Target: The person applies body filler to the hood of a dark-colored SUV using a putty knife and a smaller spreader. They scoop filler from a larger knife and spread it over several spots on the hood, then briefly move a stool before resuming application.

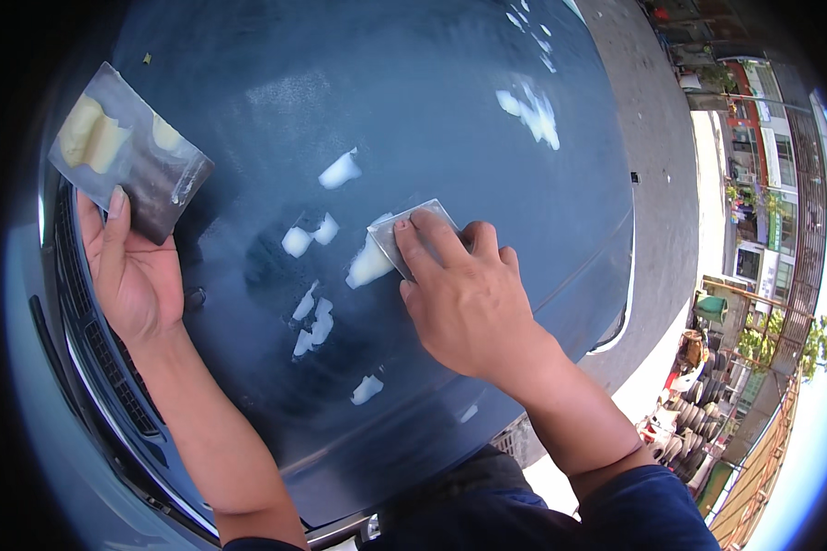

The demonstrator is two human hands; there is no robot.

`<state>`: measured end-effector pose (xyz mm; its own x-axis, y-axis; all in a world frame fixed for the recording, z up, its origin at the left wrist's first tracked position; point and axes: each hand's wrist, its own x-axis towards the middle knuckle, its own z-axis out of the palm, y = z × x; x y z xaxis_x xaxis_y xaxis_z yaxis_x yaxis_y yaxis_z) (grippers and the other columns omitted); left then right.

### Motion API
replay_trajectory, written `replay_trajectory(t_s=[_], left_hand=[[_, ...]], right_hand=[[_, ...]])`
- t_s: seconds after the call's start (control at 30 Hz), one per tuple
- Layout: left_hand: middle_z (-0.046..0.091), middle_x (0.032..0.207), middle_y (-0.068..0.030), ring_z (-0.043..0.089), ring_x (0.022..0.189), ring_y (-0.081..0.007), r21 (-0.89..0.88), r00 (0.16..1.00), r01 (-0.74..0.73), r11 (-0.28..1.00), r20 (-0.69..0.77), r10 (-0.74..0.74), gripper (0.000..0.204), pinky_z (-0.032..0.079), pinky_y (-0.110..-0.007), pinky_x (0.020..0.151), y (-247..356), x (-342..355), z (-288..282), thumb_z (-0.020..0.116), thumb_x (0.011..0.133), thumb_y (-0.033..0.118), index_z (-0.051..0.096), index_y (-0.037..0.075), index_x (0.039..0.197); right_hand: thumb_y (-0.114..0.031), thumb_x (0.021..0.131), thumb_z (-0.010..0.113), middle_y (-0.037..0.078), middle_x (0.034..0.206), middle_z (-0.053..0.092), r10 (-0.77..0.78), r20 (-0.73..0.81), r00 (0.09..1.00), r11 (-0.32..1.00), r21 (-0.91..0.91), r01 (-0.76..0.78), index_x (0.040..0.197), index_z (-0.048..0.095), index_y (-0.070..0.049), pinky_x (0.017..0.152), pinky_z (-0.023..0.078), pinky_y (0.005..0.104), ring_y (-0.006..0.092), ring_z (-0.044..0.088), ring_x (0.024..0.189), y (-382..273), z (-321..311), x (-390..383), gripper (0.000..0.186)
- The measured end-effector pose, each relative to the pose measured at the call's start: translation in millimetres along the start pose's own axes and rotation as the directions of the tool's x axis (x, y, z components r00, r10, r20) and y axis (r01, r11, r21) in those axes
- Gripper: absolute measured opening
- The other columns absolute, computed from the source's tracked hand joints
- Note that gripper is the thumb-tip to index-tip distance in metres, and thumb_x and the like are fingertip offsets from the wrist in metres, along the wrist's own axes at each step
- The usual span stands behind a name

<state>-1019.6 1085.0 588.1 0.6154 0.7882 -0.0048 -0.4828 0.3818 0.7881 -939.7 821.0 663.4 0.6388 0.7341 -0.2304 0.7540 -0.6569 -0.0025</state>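
Observation:
At the left, my left hand (133, 275) holds up a flat square metal plate (152, 174) by its lower edge, with lumps of cream putty (92, 133) on it. In the middle, my right hand (459, 303) grips a small flat metal spreader (395, 230), fingertips pressed on its face, its edge at a white putty patch (366, 266) on a dull blue-grey car bonnet (524, 220). Several other irregular white patches (338, 170) are scattered over the bonnet, left, below and toward the upper right of my right hand.
A black slatted grille (78, 271) runs along the left edge of the bonnet. Beyond its right side lie grey pavement (652, 230), stacked tyres (703, 418), a green bin (710, 308), plants and buildings (772, 184). My dark clothing shows at the lower edge.

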Motion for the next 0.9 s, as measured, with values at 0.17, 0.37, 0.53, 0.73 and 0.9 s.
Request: replay_trajectory(t_s=[0.17, 0.37, 0.53, 0.73, 0.9], left_hand=[[0.047, 0.135, -0.0130, 0.047, 0.124, -0.0228, -0.011, 1.000, 0.013, 1.000, 0.001, -0.013, 0.052, 0.036, -0.039, 0.105, 0.5, 0.5, -0.1, 0.051, 0.093, 0.004, 0.031, 0.002, 0.141], [0.047, 0.134, -0.0129, 0.047, 0.124, -0.0227, -0.004, 1.000, -0.001, 1.000, 0.003, 0.001, 0.052, 0.036, -0.039, 0.105, -0.2, 0.0, 0.5, 0.051, 0.093, 0.004, 0.031, 0.002, 0.141], [0.048, 0.133, -0.0127, 0.047, 0.124, -0.0224, -0.014, 1.000, -0.005, 1.000, 0.017, 0.006, 0.052, 0.036, -0.039, 0.105, 0.5, -0.1, -1.0, 0.051, 0.092, 0.005, 0.032, 0.001, 0.140], [0.048, 0.133, -0.0124, 0.047, 0.123, -0.0223, -0.010, 1.000, -0.015, 1.000, 0.007, 0.015, 0.051, 0.036, -0.039, 0.104, -1.5, -0.7, -1.2, 0.052, 0.092, 0.005, 0.032, 0.001, 0.140], [0.048, 0.133, -0.0123, 0.048, 0.123, -0.0223, 0.004, 1.000, -0.014, 1.000, 0.001, 0.014, 0.051, 0.036, -0.039, 0.104, -0.9, 0.1, -0.4, 0.052, 0.092, 0.005, 0.033, 0.002, 0.140]], right_hand=[[-0.021, 0.081, 0.060, 0.005, 0.126, 0.046, -0.027, -0.005, 1.000, 0.999, -0.033, 0.027, 0.127, 0.053, -0.007, 0.065, 0.040, 0.0380, 0.0322, 0.046, 0.091, 3.2, 9.6, -18.2, 0.049], [-0.021, 0.081, 0.060, 0.005, 0.128, 0.046, -0.007, 0.060, 0.998, 1.000, -0.009, 0.007, 0.128, 0.052, -0.007, 0.069, 0.043, 0.0403, 0.0326, 0.047, 0.094, 5.4, -8.9, -32.5, 0.049], [-0.024, 0.084, 0.057, 0.008, 0.127, 0.049, 0.093, -0.096, 0.991, 0.993, 0.080, -0.086, 0.126, 0.052, -0.006, 0.071, 0.048, 0.0427, 0.0329, 0.050, 0.093, 12.7, -9.5, -1.0, 0.046], [-0.025, 0.085, 0.055, 0.014, 0.119, 0.050, 0.069, -0.018, 0.997, 0.996, 0.059, -0.068, 0.124, 0.053, 0.000, 0.063, 0.047, 0.0409, 0.0323, 0.050, 0.088, -20.8, 6.8, 0.0, 0.046], [-0.024, 0.083, 0.058, 0.013, 0.124, 0.046, -0.002, 0.074, 0.997, 1.000, 0.002, 0.002, 0.127, 0.052, -0.001, 0.063, 0.044, 0.0386, 0.0303, 0.047, 0.087, -39.3, 8.5, -21.8, 0.050]])
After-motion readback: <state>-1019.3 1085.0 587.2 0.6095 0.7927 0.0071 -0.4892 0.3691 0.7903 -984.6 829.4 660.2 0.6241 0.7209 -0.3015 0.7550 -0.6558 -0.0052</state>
